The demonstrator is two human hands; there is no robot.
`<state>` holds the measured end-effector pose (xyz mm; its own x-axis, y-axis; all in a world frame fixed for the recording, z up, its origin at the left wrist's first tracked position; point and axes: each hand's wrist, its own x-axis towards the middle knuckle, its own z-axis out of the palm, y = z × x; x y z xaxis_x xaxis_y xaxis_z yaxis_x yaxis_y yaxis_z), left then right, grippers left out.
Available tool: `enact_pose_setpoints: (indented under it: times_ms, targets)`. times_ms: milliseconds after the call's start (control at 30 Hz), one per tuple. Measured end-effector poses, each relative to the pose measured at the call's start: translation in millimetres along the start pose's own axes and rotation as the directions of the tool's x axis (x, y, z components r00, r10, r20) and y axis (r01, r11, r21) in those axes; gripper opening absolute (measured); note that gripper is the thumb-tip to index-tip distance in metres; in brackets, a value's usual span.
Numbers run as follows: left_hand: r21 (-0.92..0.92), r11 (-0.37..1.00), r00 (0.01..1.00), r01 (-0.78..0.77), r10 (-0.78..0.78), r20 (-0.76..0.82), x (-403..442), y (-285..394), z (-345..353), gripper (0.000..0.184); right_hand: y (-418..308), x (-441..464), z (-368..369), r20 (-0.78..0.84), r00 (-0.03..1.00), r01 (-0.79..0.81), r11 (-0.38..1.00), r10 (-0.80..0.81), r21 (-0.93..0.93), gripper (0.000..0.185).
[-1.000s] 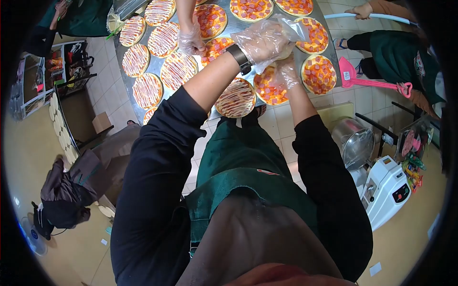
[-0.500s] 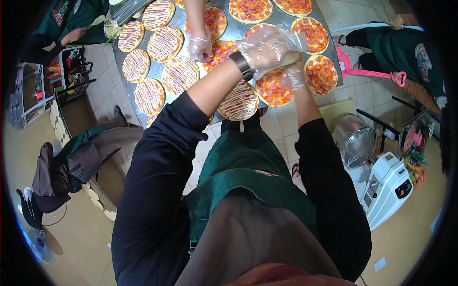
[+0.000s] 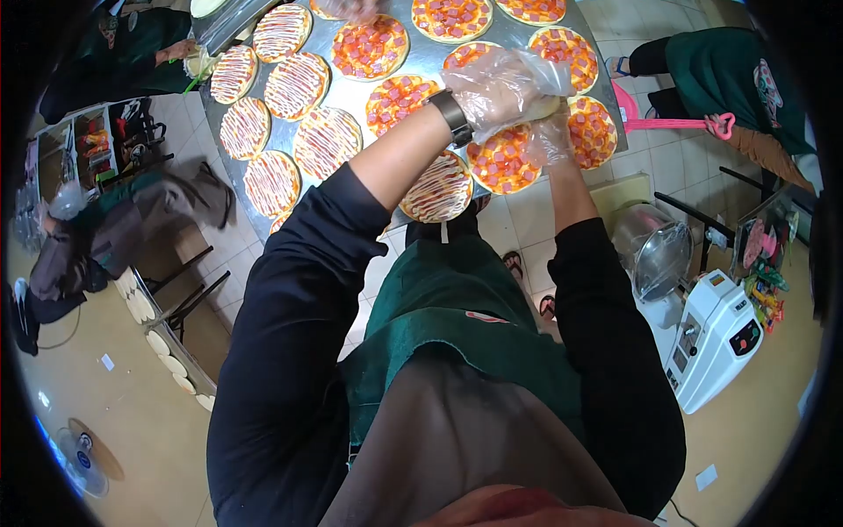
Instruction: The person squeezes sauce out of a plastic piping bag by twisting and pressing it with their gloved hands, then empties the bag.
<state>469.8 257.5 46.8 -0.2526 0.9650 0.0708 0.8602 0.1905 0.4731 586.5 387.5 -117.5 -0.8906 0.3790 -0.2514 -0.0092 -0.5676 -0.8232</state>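
Observation:
My left hand [image 3: 499, 92], in a clear plastic glove with a dark band at the wrist, is closed above the pizzas. Close against it, my right hand [image 3: 551, 140], also gloved, has its fingers gathered. A pale thing [image 3: 543, 109] shows between the hands, too covered to name. Under them lies a pizza [image 3: 504, 162] with pink meat cubes, and another cubed pizza [image 3: 592, 132] is right of my right hand. A pizza with white and brown sauce stripes [image 3: 437, 189] sits below my left wrist.
The metal table [image 3: 349, 90] carries several more pizzas. Another person's hand [image 3: 356, 9] is at its far edge. A person at right holds a pink long-handled dustpan [image 3: 676, 123]. One person walks at left; another stands upper left. A white machine [image 3: 716, 341] stands lower right.
The co-worker's gloved hand has moved from the middle pizzas to the far edge. The person at left has shifted farther left. My hands stay together, nearly in place.

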Motion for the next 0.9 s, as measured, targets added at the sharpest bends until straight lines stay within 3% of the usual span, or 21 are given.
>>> enact_pose_setpoints:
  times_ms: [67,133,233,267,367,467,533,567,633,667,733,800,867,900]
  targets:
    - [0.005,1.0,1.0,0.011,-0.011,-0.028,-0.8,3.5,-0.7,0.028,7.1,-1.7,7.3,-0.014,1.0,0.007,1.0,-0.008,-0.028,0.043]
    - [-0.374,0.926,0.978,-0.048,-0.031,-0.204,-7.5,-1.6,5.4,0.022,41.9,-7.5,15.0,-0.042,0.999,-0.011,0.986,0.004,-0.167,0.044]
    - [-0.353,0.929,0.968,-0.11,0.019,-0.25,-15.6,-10.7,15.5,0.022,68.4,-17.0,19.8,-0.027,1.0,-0.007,0.922,-0.004,-0.386,0.044]
    - [-0.317,0.941,0.97,-0.121,0.044,-0.238,-16.0,-8.5,14.2,0.022,64.0,-14.9,16.0,-0.037,0.999,-0.011,0.928,-0.003,-0.372,0.044]
    - [-0.203,0.977,0.985,-0.064,0.029,-0.168,-5.4,8.1,-0.3,0.025,18.2,0.5,1.1,-0.087,0.996,-0.012,0.997,0.005,-0.081,0.044]
    - [-0.132,0.988,0.996,-0.074,0.065,-0.068,9.5,6.0,16.4,0.023,-4.7,-1.1,-2.2,-0.057,0.998,0.0,1.0,-0.001,-0.023,0.044]
    - [-0.186,0.976,0.985,-0.115,0.087,-0.152,1.0,-3.8,33.8,0.025,21.3,-9.4,3.1,-0.077,0.997,-0.035,0.991,0.025,-0.132,0.045]
    - [-0.168,0.971,0.951,-0.172,0.119,-0.284,-5.5,-5.0,38.5,0.024,42.2,-17.7,6.6,-0.081,0.996,-0.055,0.966,0.036,-0.252,0.045]
    - [-0.325,0.943,0.989,-0.067,0.02,-0.144,-18.0,-8.0,30.0,0.027,74.4,-33.0,11.6,-0.046,0.999,-0.045,0.872,0.026,-0.487,0.045]
    - [-0.324,0.943,0.99,-0.069,0.024,-0.14,-16.2,-7.2,29.9,0.027,74.8,-36.2,13.8,-0.044,0.999,-0.048,0.854,0.029,-0.518,0.045]
    - [-0.196,0.971,0.985,-0.134,0.109,-0.134,-12.1,-7.2,29.7,0.027,61.8,-29.8,4.9,-0.089,0.995,-0.083,0.915,0.052,-0.395,0.045]
    - [-0.244,0.965,0.987,-0.099,0.064,-0.15,2.1,-2.4,34.3,0.021,24.5,-21.0,-0.1,-0.151,0.984,-0.107,0.989,0.091,-0.103,0.045]
    - [-0.107,0.984,0.983,-0.14,0.124,-0.137,13.7,6.7,23.5,0.025,3.3,-17.7,-4.7,-0.131,0.988,-0.086,0.996,0.081,-0.035,0.046]
    - [-0.07,0.986,0.982,-0.149,0.139,-0.13,11.1,8.4,19.8,0.027,6.0,-17.0,-8.8,-0.075,0.996,-0.061,0.993,0.053,-0.106,0.05]
